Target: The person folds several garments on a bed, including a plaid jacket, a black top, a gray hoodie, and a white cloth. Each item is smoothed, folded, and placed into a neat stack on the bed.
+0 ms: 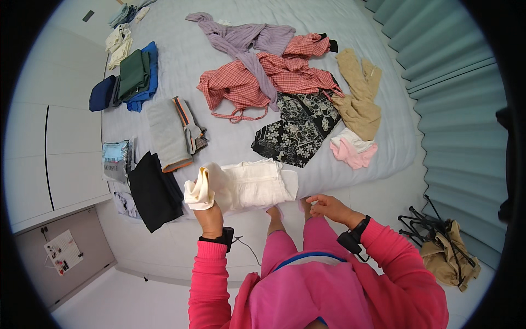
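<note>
A cream garment (257, 183), folded into a flat rectangle, lies along the near edge of the bed. Its left end is lifted and bunched up, with my left hand (208, 220) closed around it from below; the fingertips are partly hidden by the cloth. My right hand (333, 210) hangs in front of the bed edge, to the right of the garment and apart from it. Its fingers are loosely bent and spread, with nothing in them. Left of the garment lie folded black cloth (153, 192) and a grey garment with orange trim (170, 134).
Farther back on the bed (230, 140) lie a purple knit (241, 44), red checked clothing (235, 82), black patterned cloth (298, 126), tan trousers (359, 98) and a pink-and-white piece (353, 149). Folded stacks (134, 74) line the left side. A tan folding chair (449, 257) lies at right.
</note>
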The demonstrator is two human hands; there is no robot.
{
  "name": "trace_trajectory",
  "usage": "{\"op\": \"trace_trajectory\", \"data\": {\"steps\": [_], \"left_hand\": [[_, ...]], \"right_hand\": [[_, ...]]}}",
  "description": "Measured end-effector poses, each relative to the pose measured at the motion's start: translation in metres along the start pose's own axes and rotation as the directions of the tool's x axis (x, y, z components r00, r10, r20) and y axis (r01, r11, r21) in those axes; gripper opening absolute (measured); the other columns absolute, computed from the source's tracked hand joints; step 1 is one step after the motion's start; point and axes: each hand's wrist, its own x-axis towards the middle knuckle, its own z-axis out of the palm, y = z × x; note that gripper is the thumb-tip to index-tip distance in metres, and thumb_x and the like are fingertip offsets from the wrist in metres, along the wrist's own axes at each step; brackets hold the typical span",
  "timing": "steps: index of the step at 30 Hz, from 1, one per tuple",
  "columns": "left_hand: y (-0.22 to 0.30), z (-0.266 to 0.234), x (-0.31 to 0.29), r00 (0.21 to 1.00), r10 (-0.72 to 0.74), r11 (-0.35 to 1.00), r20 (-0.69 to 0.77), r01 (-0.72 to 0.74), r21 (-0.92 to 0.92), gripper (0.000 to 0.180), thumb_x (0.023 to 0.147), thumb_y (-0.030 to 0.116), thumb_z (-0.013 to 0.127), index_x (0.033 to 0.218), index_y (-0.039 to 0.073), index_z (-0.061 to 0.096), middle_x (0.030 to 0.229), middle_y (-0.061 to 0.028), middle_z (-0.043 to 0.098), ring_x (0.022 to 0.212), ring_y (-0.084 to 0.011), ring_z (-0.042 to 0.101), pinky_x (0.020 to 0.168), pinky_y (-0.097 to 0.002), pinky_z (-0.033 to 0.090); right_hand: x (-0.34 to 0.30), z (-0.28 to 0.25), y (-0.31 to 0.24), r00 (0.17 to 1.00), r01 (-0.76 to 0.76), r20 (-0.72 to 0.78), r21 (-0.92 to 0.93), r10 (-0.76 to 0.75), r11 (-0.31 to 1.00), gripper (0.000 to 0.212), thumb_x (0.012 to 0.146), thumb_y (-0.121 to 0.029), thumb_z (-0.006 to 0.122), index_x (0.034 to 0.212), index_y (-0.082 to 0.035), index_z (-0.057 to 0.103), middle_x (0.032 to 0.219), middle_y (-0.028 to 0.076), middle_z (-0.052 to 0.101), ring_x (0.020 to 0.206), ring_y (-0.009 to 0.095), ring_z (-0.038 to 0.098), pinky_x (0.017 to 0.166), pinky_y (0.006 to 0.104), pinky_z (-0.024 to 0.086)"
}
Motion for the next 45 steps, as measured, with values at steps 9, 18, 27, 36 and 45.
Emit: {"op": "trace_trajectory", "data": {"steps": [9, 18, 27, 36, 45], "left_hand": [[-0.022, 0.087, -0.038, 0.91, -0.121, 0.982, 0.397, 0.167, -0.084, 0.048, 0.082, 0.021, 0.061, 0.126, 0.004, 0.053, 0.13, -0.0178, 0.051, 0.115, -0.0371, 0.048, 0.092, -0.0431, 0.04], [-0.038, 0.116, -0.08, 0.858, -0.043, 0.852, 0.512, -0.236, 0.467, 0.062, 0.074, 0.01, 0.06, 0.135, 0.014, 0.047, 0.144, -0.0238, 0.031, 0.124, -0.0491, 0.035, 0.094, -0.0515, 0.037], [-0.007, 0.088, -0.064, 0.834, -0.04, 0.856, 0.55, -0.255, 0.45, 0.083, 0.059, 0.012, 0.079, 0.134, 0.013, 0.044, 0.144, -0.021, 0.027, 0.129, -0.0441, 0.028, 0.105, -0.0508, 0.029], [0.007, 0.092, -0.041, 0.836, -0.066, 0.905, 0.545, -0.179, 0.385, 0.073, 0.061, 0.007, 0.077, 0.128, 0.007, 0.047, 0.138, -0.0234, 0.033, 0.125, -0.0442, 0.033, 0.106, -0.0477, 0.031], [0.001, 0.097, -0.034, 0.897, -0.125, 0.957, 0.423, -0.004, 0.29, 0.073, 0.06, 0.013, 0.082, 0.123, 0.005, 0.046, 0.134, -0.0229, 0.034, 0.125, -0.0405, 0.034, 0.103, -0.0469, 0.033]], "right_hand": [[-0.01, -0.034, -0.009, 0.986, -0.051, -0.157, 0.06, 0.06, 0.997, 0.034, 0.089, -0.015, 0.056, 0.12, -0.002, 0.053, 0.088, 0.005, 0.061, 0.081, 0.012, 0.06, 0.074, 0.0251, 0.05], [0.014, -0.105, 0.022, 0.961, 0.049, -0.258, -0.21, -0.103, 0.977, 0.036, 0.085, -0.013, 0.058, 0.119, -0.002, 0.055, 0.086, 0.006, 0.062, 0.08, 0.014, 0.061, 0.072, 0.0251, 0.049], [0.073, -0.195, 0.014, 0.606, -0.192, -0.496, -0.85, -0.622, 0.491, 0.054, 0.072, -0.009, 0.064, 0.124, -0.009, 0.054, 0.124, 0.015, 0.049, 0.117, 0.032, 0.046, 0.094, 0.0412, 0.04], [0.081, -0.232, -0.009, 0.684, -0.268, -0.653, -0.639, -0.324, 0.722, 0.036, 0.081, -0.016, 0.061, 0.116, -0.006, 0.06, 0.092, 0.011, 0.067, 0.085, 0.03, 0.065, 0.078, 0.037, 0.05], [0.001, -0.215, -0.053, 0.943, 0.15, -0.321, 0.168, -0.09, 0.974, 0.043, 0.087, -0.027, 0.062, 0.123, -0.004, 0.054, 0.105, 0.003, 0.062, 0.09, 0.011, 0.057, 0.077, 0.0279, 0.047]]}}
